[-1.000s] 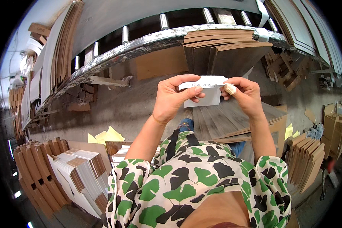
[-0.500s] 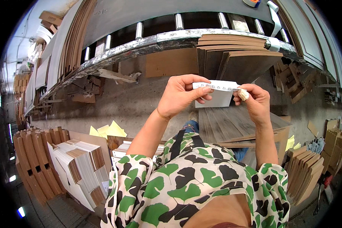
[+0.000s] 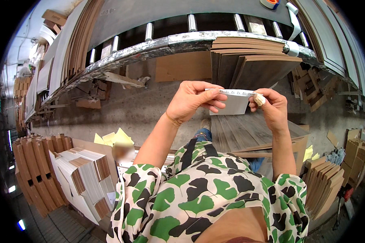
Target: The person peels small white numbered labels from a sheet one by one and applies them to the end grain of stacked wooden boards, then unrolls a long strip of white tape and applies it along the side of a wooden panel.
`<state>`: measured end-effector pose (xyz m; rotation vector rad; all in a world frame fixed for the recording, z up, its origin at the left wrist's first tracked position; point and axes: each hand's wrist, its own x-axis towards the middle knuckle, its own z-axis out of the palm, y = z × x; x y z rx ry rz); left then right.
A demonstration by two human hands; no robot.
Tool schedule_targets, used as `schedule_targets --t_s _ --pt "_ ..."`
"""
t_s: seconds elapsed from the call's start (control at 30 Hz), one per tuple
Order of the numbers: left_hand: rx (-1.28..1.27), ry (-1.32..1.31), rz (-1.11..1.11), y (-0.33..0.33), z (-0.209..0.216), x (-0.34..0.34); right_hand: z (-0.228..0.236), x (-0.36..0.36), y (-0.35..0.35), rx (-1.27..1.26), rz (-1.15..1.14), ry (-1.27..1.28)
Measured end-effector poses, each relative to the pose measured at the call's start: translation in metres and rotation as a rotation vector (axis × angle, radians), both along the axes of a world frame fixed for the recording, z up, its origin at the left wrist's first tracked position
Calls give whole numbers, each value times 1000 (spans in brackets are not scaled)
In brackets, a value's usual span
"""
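Note:
A narrow white strip of printed stickers stretches between my two hands. My left hand pinches one end between thumb and fingers. The other end is pinched by my right hand, which has a pale, crumpled wrapping around a finger. Below the strip, a flat white sheet lies at the far end of a stack of dark wood-look boards; the strip and my fingers partly cover it.
Ahead runs a metal-edged roller conveyor with a tape roll on its grey board. Brown-edged panels lean against the conveyor. Folded white cartons stand at my left, cardboard pieces at my right. Yellow sheets lie near my left elbow.
The strip has tilted and now looks thinner, with its printed face turned partly away. My left thumb has slid slightly along it. Both hands have stayed nearly in place.

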<state>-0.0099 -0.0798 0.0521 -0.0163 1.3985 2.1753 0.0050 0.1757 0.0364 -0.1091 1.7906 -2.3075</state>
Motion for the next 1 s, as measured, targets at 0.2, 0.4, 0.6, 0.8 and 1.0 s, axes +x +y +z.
schedule_targets --t_s 0.2,0.4,0.6,0.8,1.0 --pt "-42 6 -3 3 -5 -1 -7 -5 1 31 -27 -105" --pt "-98 -21 104 16 -23 3 -20 -8 1 349 10 -29" --pt "-164 -3 55 25 -45 10 1 -9 -27 898 -5 739" --pt "-162 12 -155 33 -40 13 -8 -8 -39 967 249 870" --pt "-86 -193 -147 31 -53 14 -25 -4 -39 1037 233 1018"
